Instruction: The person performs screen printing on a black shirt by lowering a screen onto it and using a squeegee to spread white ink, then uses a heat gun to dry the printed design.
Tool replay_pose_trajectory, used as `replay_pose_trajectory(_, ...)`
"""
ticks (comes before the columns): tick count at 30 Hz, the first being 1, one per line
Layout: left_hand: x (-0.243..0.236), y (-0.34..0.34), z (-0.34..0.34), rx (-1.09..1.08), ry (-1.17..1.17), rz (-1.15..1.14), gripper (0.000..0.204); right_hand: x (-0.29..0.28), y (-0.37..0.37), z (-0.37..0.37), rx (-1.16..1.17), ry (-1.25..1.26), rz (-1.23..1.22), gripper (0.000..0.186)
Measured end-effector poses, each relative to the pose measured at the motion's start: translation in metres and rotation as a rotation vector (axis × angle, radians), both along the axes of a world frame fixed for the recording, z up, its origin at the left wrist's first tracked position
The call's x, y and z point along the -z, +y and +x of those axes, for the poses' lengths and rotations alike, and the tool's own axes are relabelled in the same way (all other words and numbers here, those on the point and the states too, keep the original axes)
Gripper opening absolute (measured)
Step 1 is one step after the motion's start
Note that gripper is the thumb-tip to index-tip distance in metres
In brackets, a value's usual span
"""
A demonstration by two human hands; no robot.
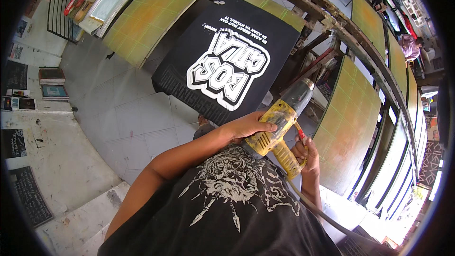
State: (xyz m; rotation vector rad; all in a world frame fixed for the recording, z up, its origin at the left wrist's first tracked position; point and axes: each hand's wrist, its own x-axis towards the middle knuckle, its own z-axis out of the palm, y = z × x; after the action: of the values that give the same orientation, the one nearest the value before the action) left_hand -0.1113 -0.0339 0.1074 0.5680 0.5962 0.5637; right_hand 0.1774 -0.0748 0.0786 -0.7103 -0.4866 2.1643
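- The left hand (246, 125) lies over the rear body of a yellow heat gun (279, 130), its fingers curled closed on the top of the casing.
- The right hand (303, 154) grips the gun's yellow handle from the right, fingers wrapped shut around it, beside a small red trigger.
- The heat gun sits in the middle of the scene, close to the person's chest, tilted so that its grey metal nozzle (299, 92) points up and far, toward the right near edge of a black shirt (208, 52).
- That black shirt lies flat on a printing platen, with a large white block-letter print on it; the nozzle is near the shirt's edge, and I cannot tell whether it touches.
- A grey power cord (313, 206) runs from the handle's base toward the near right.
- Yellow-green platens (151, 14) fan out on a metal frame (332, 19) to the far left and down the right side.
- The person wears a black T-shirt (227, 208) with a pale graphic.
- At the far right another person (411, 46) is seated, well apart from the hands.
- The grey tiled floor (118, 114) shows at the left, beside a paint-stained wall (52, 151).
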Motion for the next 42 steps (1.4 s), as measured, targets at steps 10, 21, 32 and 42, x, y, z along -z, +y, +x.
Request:
replay_pose_trajectory(10,-0.041,-0.013,-0.019,-0.223,0.049,0.024,0.043,-0.046,-0.142,0.055,1.238,-1.789,0.489,0.022)
replay_pose_trajectory(21,-0.051,-0.039,-0.073,-0.279,0.052,-0.074,0.054,-0.089,-0.108,-0.177,-0.005,-1.942,0.954,0.077)
replay_pose_trajectory(32,-0.074,-0.059,-0.096,-0.236,0.109,-0.104,0.046,-0.112,-0.084,-0.197,-0.148,-1.943,0.998,0.068)
replay_pose_trajectory(42,-0.063,-0.046,-0.08,-0.347,-0.101,-0.182,0.042,-0.122,-0.064,-0.161,-0.12,-1.824,1.029,0.064)
